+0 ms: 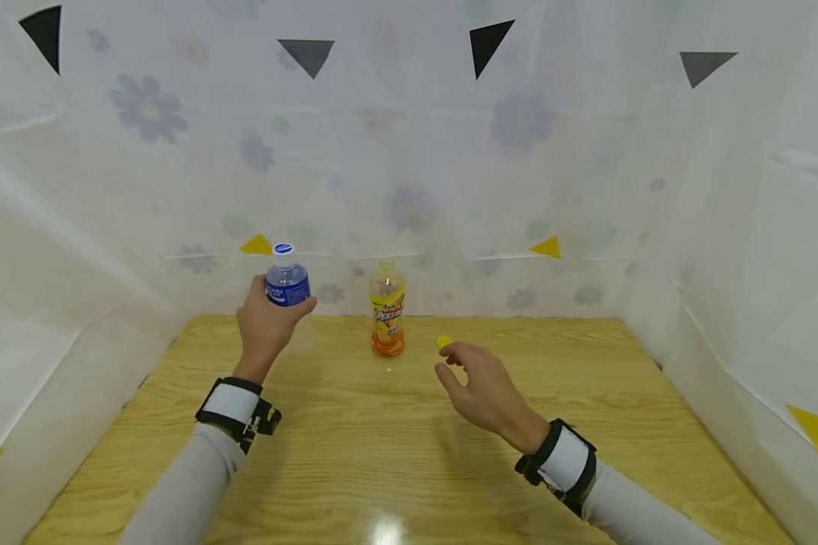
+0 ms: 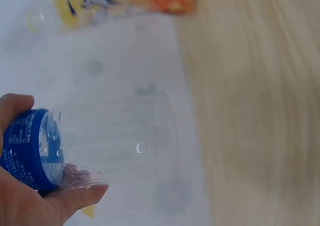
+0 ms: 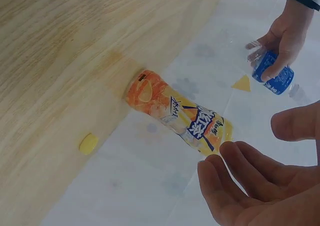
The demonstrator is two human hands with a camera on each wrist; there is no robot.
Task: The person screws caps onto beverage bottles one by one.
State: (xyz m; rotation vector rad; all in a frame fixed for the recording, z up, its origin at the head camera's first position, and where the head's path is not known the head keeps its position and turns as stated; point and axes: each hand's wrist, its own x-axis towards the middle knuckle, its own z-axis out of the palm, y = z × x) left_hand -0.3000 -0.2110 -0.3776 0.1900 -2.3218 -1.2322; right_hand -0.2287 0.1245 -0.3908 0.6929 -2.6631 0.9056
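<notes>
My left hand (image 1: 267, 325) grips a clear plastic water bottle (image 1: 288, 284) with a blue label and a white cap, raised above the table at the back left. Its transparent lower body (image 2: 120, 141) shows in the left wrist view. A tea drink bottle (image 1: 388, 314) with a yellow and orange label stands upright at the back middle, capless at the neck. To its right lies a yellow bottle cap (image 3: 88, 143). My right hand (image 1: 485, 390) hovers near that cap with loosely bent fingers, and the right wrist view shows a gap between fingertips and cap.
The wooden table (image 1: 354, 469) reaches back to a white sheet (image 1: 409, 151) printed with flowers and hung with small triangles. Similar sheets enclose the left and right sides. A tiny pale spot (image 1: 389, 369) marks the tabletop before the tea bottle.
</notes>
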